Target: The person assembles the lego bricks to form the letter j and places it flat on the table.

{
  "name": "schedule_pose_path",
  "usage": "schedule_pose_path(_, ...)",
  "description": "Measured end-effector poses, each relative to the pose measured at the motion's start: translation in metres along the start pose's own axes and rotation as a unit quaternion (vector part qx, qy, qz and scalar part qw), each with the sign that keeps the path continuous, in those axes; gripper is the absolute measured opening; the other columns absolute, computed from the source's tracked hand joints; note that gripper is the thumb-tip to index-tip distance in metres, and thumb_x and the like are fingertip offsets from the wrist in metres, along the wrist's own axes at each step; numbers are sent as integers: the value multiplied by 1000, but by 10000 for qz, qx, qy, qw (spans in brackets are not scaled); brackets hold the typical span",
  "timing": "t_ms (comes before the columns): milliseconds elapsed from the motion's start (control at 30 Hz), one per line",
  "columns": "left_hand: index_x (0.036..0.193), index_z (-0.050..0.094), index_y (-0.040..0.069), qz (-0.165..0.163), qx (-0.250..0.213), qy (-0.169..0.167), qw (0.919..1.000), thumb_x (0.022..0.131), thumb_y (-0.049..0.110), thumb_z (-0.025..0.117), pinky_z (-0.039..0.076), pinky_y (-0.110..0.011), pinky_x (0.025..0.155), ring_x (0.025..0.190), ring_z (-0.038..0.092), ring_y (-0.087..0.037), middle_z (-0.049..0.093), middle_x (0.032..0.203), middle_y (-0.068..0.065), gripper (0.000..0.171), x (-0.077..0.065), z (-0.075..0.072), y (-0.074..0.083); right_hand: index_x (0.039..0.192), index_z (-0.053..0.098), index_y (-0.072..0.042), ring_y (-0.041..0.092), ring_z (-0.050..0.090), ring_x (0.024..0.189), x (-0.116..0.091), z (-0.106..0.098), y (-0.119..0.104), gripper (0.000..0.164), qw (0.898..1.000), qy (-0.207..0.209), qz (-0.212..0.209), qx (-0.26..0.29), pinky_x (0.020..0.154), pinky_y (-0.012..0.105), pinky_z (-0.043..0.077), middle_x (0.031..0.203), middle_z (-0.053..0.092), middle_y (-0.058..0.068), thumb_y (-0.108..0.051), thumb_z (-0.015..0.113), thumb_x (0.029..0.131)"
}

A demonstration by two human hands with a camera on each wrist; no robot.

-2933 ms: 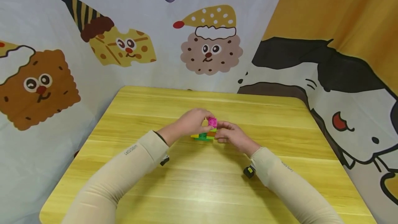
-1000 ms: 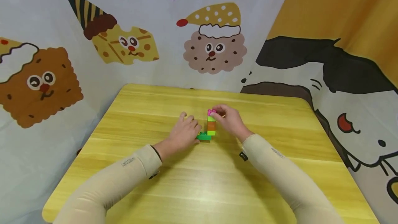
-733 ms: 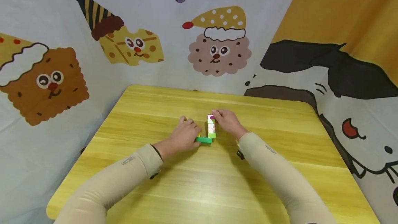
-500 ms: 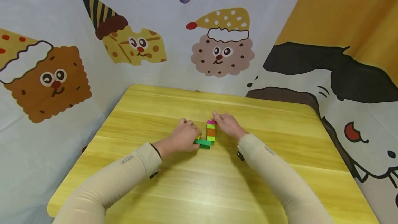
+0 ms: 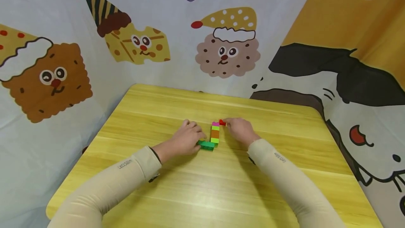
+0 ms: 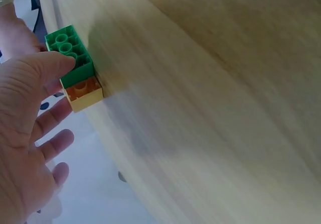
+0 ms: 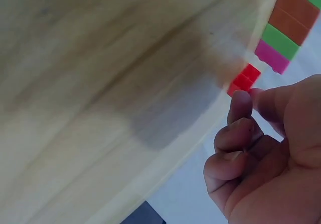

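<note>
My left hand [image 5: 186, 139] pinches a green toy brick [image 5: 206, 146] at the near end of a joined build. In the left wrist view its thumb lies on the hollow underside of this green brick [image 6: 69, 50], beside a yellow brick [image 6: 84, 93]. A column runs away from the green brick: lime, brown [image 5: 215, 134], lime, then a pink brick [image 5: 215, 124] at the far end. Just right of the pink end, apart from it, my right hand [image 5: 242, 130] pinches a small red brick [image 5: 222, 122] between thumb and index finger, its other fingers curled.
The build and hands are over a wooden table [image 5: 190, 192], towards its far side. A printed cloth [image 5: 177, 45] with cartoon figures hangs behind the table and along its sides.
The left hand has shifted from the pink brick to the green end. My right hand has let go of the pink brick and now holds a red one. The column has tipped from upright.
</note>
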State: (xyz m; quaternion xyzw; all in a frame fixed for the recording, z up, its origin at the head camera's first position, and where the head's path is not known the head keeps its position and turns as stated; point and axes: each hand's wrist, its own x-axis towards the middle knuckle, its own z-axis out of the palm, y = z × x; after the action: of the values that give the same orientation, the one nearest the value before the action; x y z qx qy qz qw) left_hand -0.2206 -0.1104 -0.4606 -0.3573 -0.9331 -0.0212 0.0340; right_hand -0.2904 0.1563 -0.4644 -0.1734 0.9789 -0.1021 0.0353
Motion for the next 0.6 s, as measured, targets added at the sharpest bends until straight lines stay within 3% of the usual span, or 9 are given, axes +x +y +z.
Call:
schedule_pose_path(100, 130, 76, 28, 17, 26, 26, 10000, 98, 34, 77, 39, -49, 108, 126, 57, -25, 72, 132, 0, 33, -1, 0, -1, 147, 67, -22, 32, 73, 121, 3, 3, -2, 42, 10000, -50, 52, -41, 83, 48, 63, 145, 70, 11, -17, 46, 112)
schedule_pose_path(133, 129, 76, 29, 24, 29, 36, 10000, 98, 33, 77, 39, -49, 108, 126, 57, -25, 72, 132, 0, 32, -1, 1, -1, 148, 66, -22, 32, 73, 118, 4, 4, -3, 42, 9999, -93, 66, 19, 82, 48, 62, 146, 69, 12, -17, 46, 112)
schedule_pose_path(367, 126, 77, 29, 109, -28, 145, 9998, 97, 30, 78, 41, -50, 108, 121, 59, -24, 73, 124, 2, 29, -2, 1, 0, 154, 60, -25, 34, 61, 141, 13, 8, -9, 45, 9993, -342, 109, 133, 106, 54, 57, 157, 59, 8, -20, 40, 114)
schedule_pose_path(533, 131, 75, 28, 27, -66, 104, 9999, 98, 30, 78, 40, -51, 110, 124, 58, -25, 73, 128, 1, 34, -2, 0, 1, 153, 61, -26, 34, 64, 138, 13, 7, -9, 43, 9997, -236, 27, 63, 105, 53, 57, 155, 61, 7, -23, 42, 115)
schedule_pose_path(600, 137, 72, 25, -21, -131, 60, 9999, 98, 34, 79, 39, -52, 111, 126, 56, -26, 71, 131, 0, 41, -3, 0, 0, 154, 61, -25, 33, 74, 115, 11, 5, -9, 43, 9997, -164, -8, 152, 91, 49, 62, 142, 71, 13, -22, 44, 114)
